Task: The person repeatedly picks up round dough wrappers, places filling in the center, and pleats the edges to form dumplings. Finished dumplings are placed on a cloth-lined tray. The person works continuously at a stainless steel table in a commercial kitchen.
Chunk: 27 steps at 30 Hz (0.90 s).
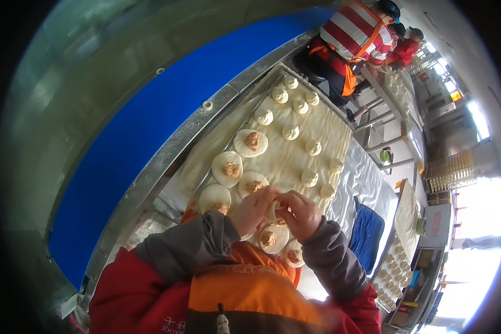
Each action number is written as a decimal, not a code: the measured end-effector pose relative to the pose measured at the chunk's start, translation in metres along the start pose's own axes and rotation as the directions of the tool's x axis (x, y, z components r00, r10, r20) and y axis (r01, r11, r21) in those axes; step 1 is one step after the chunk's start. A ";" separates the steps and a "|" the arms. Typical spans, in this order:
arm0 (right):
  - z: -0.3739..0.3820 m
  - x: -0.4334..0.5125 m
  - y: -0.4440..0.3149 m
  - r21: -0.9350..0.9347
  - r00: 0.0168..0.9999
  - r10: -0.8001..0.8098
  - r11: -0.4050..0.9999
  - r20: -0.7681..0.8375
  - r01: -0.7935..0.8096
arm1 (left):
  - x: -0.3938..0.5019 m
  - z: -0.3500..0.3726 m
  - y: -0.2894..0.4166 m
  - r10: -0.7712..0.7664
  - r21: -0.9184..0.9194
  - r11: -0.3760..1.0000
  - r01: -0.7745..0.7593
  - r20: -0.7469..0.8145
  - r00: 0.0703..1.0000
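Observation:
Both my hands meet over the near part of a cloth-lined tray (pixel 284 163). My left hand (pixel 254 211) and my right hand (pixel 299 213) pinch the edge of a dough wrapper (pixel 272 212) between them; the fingers hide much of it. Around and below them lie several flat dough rounds topped with meat filling, among them one dough round (pixel 274 239) just under the hands and another dough round (pixel 227 169) at the tray's left side. Farther up the tray stand several pleated, closed buns, such as one bun (pixel 290 132) near the middle.
A blue conveyor belt (pixel 150 125) with a metal edge runs along the left. To the right are a plastic-covered table (pixel 359 179), a folded blue cloth (pixel 367 236) and another tray of dough pieces (pixel 390 275). Co-workers (pixel 352 33) stand at a far table.

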State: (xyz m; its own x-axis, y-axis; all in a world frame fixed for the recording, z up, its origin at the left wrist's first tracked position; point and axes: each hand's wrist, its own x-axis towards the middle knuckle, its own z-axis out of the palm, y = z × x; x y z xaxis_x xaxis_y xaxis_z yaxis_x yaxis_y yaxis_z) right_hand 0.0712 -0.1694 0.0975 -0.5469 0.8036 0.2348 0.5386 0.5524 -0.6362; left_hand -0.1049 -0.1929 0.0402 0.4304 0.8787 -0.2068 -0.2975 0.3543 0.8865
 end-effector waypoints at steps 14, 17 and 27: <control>-0.012 -0.021 0.010 -0.248 0.967 -0.225 0.950 -0.117 0.191 | -0.010 0.026 0.006 0.144 0.171 0.976 -0.137 -0.025 0.989; -0.011 -0.027 0.012 -0.048 0.986 -0.064 0.997 -0.153 0.057 | 0.001 0.024 0.005 0.131 0.202 0.971 -0.131 0.014 0.991; 0.000 -0.042 0.023 0.189 0.977 0.175 0.970 -0.126 -0.149 | -0.001 0.020 -0.008 0.149 0.201 0.971 -0.129 -0.088 0.985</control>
State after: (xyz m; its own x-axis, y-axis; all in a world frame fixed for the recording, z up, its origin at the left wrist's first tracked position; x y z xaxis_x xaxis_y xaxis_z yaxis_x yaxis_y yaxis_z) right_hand 0.1067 -0.1906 0.0730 -0.3593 0.9092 0.2103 0.4832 0.3740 -0.7916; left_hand -0.0859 -0.2029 0.0421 0.3049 0.9462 -0.1083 -0.1730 0.1669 0.9707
